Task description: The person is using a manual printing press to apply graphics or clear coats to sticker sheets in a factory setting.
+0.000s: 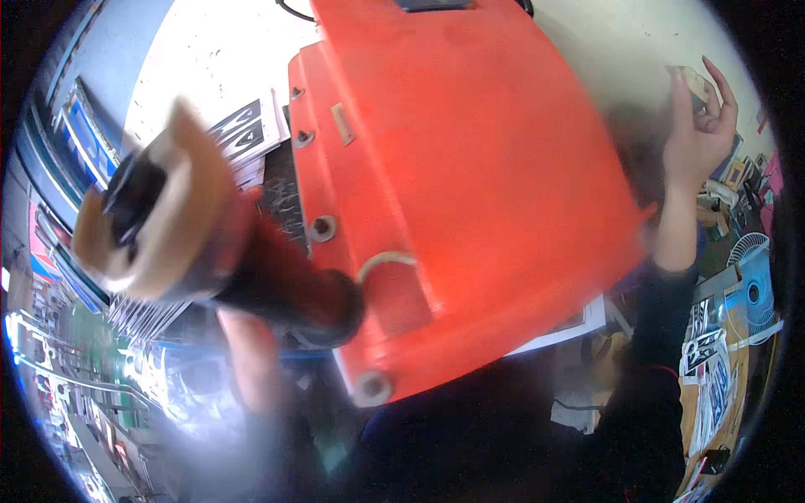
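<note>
A large red panel, seemingly moulded plastic, lies before me, with round washers and studs along its left side. Over its left edge hangs a motion-blurred tool with a thick black barrel and a tan, curved body. My left hand is behind this tool and seems to grip it; its fingers are hidden. Beyond the panel's right edge, my right hand is raised, fingers stretched and apart. A small pale piece shows between its thumb and fingers; whether the hand touches it, I cannot tell.
Printed sheets lie left of the panel on a pale table. A blue fan and a wooden bench with papers stand at the right. A dark object rests at the panel's far end.
</note>
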`<state>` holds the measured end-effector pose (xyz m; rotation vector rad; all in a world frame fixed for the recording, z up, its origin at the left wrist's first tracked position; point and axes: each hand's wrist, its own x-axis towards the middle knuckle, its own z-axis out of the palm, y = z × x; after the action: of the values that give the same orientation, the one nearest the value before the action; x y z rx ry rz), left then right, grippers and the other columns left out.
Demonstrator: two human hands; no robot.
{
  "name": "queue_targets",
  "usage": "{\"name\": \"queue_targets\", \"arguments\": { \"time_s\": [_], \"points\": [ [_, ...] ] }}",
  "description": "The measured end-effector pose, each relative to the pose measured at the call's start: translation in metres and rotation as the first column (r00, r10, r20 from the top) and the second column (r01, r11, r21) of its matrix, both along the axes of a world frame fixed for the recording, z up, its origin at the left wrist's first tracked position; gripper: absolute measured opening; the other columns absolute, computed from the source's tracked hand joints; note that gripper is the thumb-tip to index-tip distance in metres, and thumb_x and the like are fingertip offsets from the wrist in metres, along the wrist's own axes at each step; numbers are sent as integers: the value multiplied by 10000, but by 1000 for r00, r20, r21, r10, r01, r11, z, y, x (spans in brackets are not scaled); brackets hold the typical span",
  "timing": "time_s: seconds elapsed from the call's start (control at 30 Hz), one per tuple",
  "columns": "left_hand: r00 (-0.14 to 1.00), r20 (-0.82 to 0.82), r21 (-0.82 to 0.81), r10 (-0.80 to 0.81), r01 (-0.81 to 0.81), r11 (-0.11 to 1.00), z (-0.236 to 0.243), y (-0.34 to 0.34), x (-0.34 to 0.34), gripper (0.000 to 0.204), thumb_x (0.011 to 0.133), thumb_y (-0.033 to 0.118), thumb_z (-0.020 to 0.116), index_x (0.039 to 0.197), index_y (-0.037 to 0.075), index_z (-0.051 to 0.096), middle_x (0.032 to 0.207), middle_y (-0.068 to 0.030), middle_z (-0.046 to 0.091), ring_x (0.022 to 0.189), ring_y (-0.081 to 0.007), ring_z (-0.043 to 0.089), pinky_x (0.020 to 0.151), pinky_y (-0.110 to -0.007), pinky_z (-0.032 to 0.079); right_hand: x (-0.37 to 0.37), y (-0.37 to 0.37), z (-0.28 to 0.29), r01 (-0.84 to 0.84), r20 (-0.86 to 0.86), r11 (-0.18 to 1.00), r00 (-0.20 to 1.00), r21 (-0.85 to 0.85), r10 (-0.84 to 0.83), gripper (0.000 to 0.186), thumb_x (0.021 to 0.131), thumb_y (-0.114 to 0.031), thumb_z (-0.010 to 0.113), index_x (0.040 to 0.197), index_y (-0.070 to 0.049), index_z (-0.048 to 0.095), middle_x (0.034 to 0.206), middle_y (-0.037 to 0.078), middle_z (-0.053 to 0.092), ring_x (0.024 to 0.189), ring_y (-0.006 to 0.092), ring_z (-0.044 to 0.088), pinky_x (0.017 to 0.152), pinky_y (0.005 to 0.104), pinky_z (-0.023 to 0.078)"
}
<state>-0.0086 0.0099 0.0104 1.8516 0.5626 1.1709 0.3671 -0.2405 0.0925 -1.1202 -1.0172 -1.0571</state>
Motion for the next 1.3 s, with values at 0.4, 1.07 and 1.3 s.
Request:
{"name": "queue_targets", "arguments": {
  "time_s": [0.4, 1.07, 1.3],
  "points": [
    [855, -513, 343, 73, 126, 931, -22, -15, -1, 1006, 526, 360, 884, 1361, 14, 442, 1484, -186, 336, 1399, -361, 247, 1112, -473, 255, 33, -29, 11, 657, 145, 690, 748, -305, -648, 632, 904, -421, 586, 1347, -6, 413, 1288, 213, 479, 1270, 315, 417, 1069, 410, 323],
    [792, -610, 341, 31, 226, 913, -20, -15, 3, 806, 525, 309, 866, 1251, 76, 603, 1447, -128, 424, 1374, -346, 315, 1103, -516, 208, 92, -27, 0, -275, -746, 935, 568, 225, 347, 191, 829, -221, 709, 816, -109, 554, 624, -44, 452, 527, 75, 421, 495, 222, 313],
    [795, -607, 286, -29, 252, 924, -19, -12, 4, 825, 519, 297, 860, 1265, 73, 590, 1446, -120, 429, 1364, -341, 334, 1103, -502, 211, 150, -30, -4, -251, -689, 960, 673, 127, 267, 203, 797, -184, 720, 809, -78, 547, 626, -2, 520, 556, 107, 491, 548, 257, 388]
  ]
}}
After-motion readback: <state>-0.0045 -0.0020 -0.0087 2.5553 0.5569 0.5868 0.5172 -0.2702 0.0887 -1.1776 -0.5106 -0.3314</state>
